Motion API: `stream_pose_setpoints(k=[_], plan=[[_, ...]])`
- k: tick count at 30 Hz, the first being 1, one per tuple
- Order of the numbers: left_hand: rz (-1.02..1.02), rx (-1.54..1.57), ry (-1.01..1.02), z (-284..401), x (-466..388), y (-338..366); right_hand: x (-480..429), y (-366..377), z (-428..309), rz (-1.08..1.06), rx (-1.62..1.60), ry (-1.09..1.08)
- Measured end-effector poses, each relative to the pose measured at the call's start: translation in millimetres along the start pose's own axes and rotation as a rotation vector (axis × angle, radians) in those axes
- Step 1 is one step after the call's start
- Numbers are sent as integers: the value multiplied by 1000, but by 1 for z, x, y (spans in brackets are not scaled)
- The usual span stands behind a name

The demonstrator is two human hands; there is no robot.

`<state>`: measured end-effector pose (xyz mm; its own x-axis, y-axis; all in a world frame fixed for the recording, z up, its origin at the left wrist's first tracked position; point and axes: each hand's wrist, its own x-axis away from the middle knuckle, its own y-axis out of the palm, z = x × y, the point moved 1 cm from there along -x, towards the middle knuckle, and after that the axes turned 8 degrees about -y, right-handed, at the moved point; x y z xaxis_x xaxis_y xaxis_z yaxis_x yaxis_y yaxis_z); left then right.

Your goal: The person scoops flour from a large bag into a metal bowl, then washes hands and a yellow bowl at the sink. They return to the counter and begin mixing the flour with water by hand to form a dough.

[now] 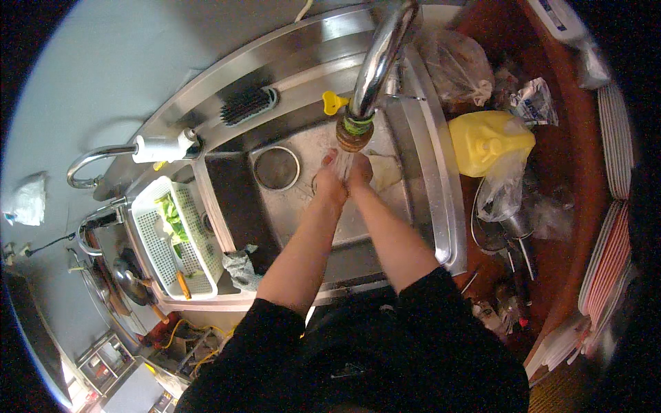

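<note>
Water runs from a chrome faucet (374, 67) over both hands, inside a stainless steel sink basin (289, 211). My left hand (329, 178) and my right hand (360, 173) are close together just below the spout, partly hidden by the water and the faucet's end. Whether the fingers hold anything cannot be made out. A round drain or strainer (277, 168) lies on the basin floor to the left of the hands. A pale, flat thing, perhaps a cloth (384, 170), lies in the basin to their right.
A scrubbing brush (249, 107) lies on the sink's back ledge. On the left stands a white plastic basket (199, 242) with leafy greens (172, 219), beside a crumpled cloth (241, 267). A yellow plastic jug (488, 142) and a clear plastic bag (454, 69) are at the right.
</note>
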<state>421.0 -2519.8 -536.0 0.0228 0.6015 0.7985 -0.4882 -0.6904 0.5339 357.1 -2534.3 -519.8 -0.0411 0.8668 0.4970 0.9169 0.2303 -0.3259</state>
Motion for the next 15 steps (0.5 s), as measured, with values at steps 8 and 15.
stream_pose_setpoints(k=[8,15], plan=[[33,-115,-262,-1,-1,-24,4,18,41,-113,-208,-226],[-253,-157,-267,-1,-3,-23,3,52,68,24,-723,-8]])
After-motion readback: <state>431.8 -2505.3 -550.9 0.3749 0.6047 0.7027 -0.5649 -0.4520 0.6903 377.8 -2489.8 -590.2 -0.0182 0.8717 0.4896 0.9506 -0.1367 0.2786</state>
